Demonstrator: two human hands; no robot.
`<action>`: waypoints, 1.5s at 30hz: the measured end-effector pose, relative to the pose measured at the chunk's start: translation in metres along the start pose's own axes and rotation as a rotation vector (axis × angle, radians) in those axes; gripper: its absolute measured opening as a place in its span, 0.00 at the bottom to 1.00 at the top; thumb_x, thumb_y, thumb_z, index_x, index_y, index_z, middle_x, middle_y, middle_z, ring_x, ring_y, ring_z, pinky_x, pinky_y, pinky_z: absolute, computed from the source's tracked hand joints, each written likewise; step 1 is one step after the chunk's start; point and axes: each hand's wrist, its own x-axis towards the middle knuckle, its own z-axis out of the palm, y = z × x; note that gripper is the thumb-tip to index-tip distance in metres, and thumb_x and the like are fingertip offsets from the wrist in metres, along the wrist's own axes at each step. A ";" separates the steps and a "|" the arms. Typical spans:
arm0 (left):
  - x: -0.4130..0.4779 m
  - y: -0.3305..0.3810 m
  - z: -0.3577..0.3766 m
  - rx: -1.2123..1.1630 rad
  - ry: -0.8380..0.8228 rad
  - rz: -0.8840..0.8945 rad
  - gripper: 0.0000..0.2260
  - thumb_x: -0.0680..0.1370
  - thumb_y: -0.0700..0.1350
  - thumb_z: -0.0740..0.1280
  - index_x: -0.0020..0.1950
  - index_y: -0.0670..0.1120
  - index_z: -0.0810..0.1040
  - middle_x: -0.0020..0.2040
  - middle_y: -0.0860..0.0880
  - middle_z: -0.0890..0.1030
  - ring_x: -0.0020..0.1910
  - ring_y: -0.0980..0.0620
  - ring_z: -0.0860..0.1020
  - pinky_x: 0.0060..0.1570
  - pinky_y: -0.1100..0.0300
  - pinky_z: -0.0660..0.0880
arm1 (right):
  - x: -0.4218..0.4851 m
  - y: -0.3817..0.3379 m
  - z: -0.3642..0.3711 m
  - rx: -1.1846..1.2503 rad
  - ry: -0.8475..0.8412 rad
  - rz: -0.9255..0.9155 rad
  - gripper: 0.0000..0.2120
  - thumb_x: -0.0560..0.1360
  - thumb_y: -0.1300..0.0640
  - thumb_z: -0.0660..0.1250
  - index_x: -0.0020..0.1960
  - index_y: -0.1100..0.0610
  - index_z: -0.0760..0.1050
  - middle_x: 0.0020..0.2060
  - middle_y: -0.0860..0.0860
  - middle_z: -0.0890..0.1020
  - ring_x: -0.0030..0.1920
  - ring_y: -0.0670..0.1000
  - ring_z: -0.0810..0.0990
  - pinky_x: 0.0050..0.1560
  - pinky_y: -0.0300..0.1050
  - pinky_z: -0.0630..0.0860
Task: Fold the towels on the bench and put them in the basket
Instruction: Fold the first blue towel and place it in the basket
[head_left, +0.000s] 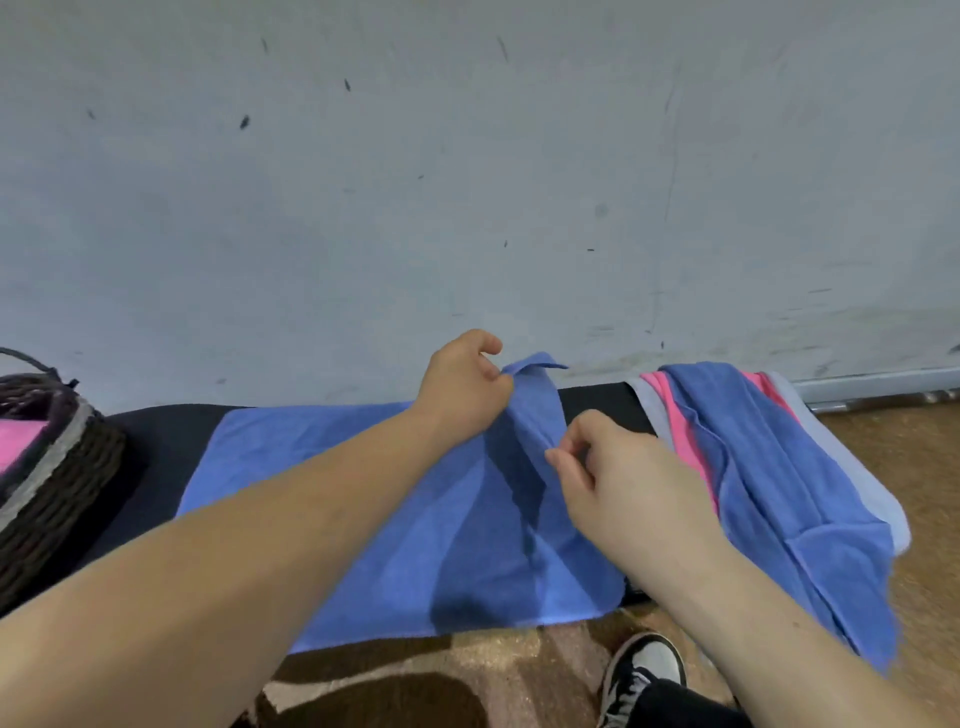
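Mid-fold on the blue towel (363, 493), spread across the dark bench (156, 441) in the centre of the frame, long axis running left to right, near edge hanging over the bench front toward the bottom of the frame. Upper centre: left hand (465, 384), thumb and curled fingers pinching the towel's far right corner and holding it lifted off the bench, raising a ridge of cloth slanting down toward lower right. Just below and right of that: right hand (618, 467), fingers curled, fingertips (553, 456) at the ridge; cannot tell whether pinching cloth or only brushing it. Judging from this, right short end about to be carried leftward over the flat part, halving the length. Hence the relation that matters: flat cloth lying wholly to the left of both hands, toward the basket side, left hand holding the far corner, right hand the closer one to the near right corner (608, 597) at lower centre, not yet gripped. Probably calls for a hold there first; otherwise likely a skewed fold. Far left edge: wicker basket (57, 467), apart from the towel, pink cloth (21, 441) inside. Right of frame: unfolded pile draped over the bench end, second blue towel (779, 467) on top, pink towel (680, 431) and pale towel (857, 478) beneath, close beside the right hand.
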 end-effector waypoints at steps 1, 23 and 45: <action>-0.002 -0.011 -0.017 0.013 0.022 -0.017 0.15 0.76 0.40 0.68 0.63 0.48 0.76 0.42 0.49 0.84 0.39 0.50 0.83 0.37 0.64 0.75 | 0.002 -0.014 0.005 0.013 -0.017 -0.023 0.10 0.81 0.41 0.60 0.47 0.47 0.69 0.34 0.46 0.79 0.37 0.49 0.78 0.30 0.46 0.68; -0.067 -0.202 -0.230 0.191 0.245 -0.372 0.17 0.76 0.42 0.70 0.65 0.45 0.77 0.52 0.51 0.80 0.55 0.48 0.80 0.59 0.56 0.76 | 0.033 -0.198 0.156 0.447 -0.483 -0.165 0.07 0.80 0.50 0.66 0.51 0.53 0.79 0.40 0.51 0.84 0.40 0.49 0.82 0.42 0.47 0.79; -0.138 -0.174 -0.162 0.200 -0.060 -0.415 0.13 0.76 0.41 0.72 0.58 0.51 0.74 0.46 0.50 0.83 0.44 0.51 0.82 0.41 0.55 0.80 | 0.009 -0.099 0.125 -0.393 -0.743 -0.066 0.44 0.81 0.33 0.53 0.82 0.51 0.31 0.80 0.54 0.30 0.79 0.57 0.29 0.81 0.56 0.39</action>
